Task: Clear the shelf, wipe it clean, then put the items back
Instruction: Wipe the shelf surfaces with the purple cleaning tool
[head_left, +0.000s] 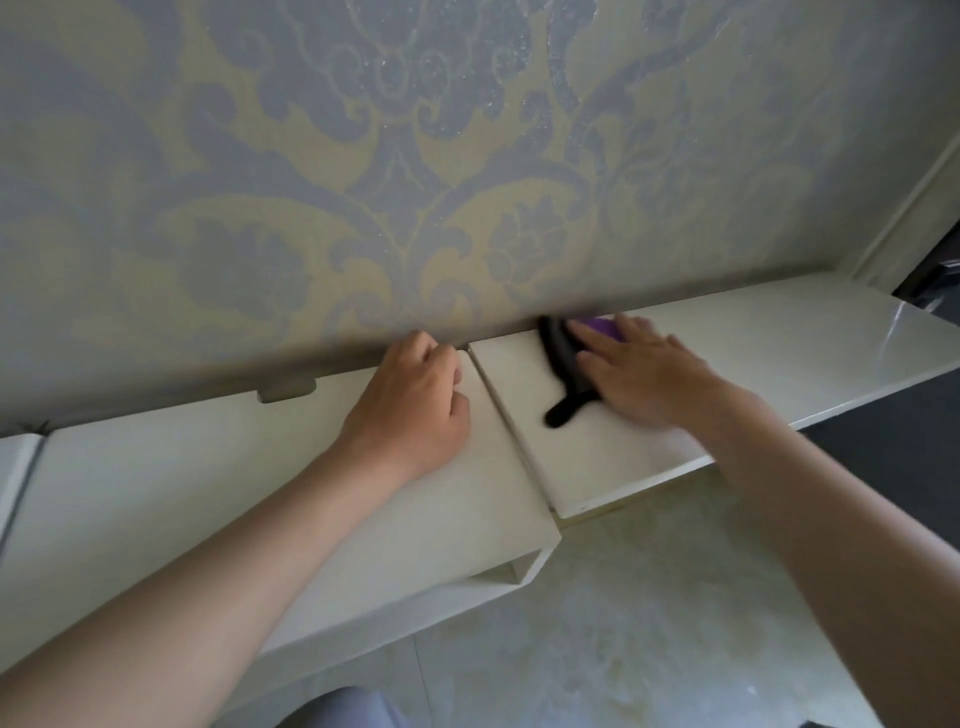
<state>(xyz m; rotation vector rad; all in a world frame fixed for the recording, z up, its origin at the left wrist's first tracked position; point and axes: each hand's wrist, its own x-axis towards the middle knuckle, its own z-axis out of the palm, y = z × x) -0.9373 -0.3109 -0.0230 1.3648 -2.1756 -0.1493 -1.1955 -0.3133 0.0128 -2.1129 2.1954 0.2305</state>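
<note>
Your right hand (644, 374) lies flat over the black tool (563, 374), which sits on the shelf (779, 343) close against the wallpapered wall (467, 182), so nothing passes behind the tool. Right of the tool the shelf runs bare to its far end, and in front of the tool it is free to its edge. Just left of the tool a cabinet top (208, 493) steps up above the shelf; your left hand (410, 410) rests there, fingers (441, 358) curled, blocking that side.

shelf (779, 353) — cream | on it: black-handled tool (557, 356), purple item (602, 327)
</note>
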